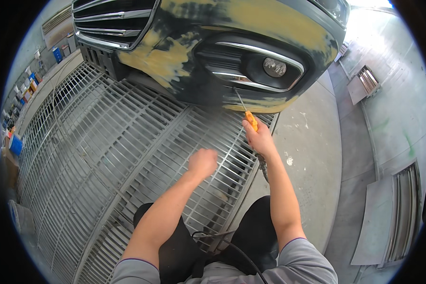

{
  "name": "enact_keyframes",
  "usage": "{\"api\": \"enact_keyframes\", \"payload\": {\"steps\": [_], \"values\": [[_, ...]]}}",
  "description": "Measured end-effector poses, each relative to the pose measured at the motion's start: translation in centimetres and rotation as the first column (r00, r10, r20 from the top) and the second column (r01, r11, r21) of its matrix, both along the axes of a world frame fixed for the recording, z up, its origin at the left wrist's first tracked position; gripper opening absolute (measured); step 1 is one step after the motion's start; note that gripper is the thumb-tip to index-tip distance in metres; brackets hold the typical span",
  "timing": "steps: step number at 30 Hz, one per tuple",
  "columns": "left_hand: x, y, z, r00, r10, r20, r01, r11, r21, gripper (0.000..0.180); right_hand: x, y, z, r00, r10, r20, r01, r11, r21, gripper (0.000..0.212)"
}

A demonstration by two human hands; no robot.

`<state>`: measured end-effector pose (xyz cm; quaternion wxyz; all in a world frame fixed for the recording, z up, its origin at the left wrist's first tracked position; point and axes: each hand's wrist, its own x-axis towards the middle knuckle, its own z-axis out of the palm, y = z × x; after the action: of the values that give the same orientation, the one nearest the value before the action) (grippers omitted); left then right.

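My right hand [259,136] is wrapped around the yellow-orange handle of an air blow gun [252,121]. The gun's long thin nozzle tilts up and to the left, its dark tip in front of the lower bumper, below the fog light trim; whether it touches cannot be told. From under the same hand hangs an air hose [262,165]. My left hand [203,162] is curled into a fist over the floor grating, with nothing showing from it. The car bumper [265,21] ahead is dark with patchy yellowish filler areas. A chrome-trimmed fog light [274,67] sits in it.
Metal floor grating [94,142] runs beneath the bumper and my hands, with concrete [307,151] to its right. A chrome grille [113,21] is at upper left. Cans and boxes [26,92] line the left wall. Louvred vents [402,208] stand along the right wall.
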<state>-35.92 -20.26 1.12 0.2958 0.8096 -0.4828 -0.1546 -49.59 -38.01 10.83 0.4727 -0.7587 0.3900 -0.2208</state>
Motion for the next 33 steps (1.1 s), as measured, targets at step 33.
{"api": "enact_keyframes", "payload": {"steps": [33], "values": [[0.6,0.4,1.1,0.999,-0.039,-0.006,0.039,0.995,0.097,0.021,7.3,5.8,-0.4,0.999,-0.002,0.047,0.019,0.932,-0.363,0.051]]}}
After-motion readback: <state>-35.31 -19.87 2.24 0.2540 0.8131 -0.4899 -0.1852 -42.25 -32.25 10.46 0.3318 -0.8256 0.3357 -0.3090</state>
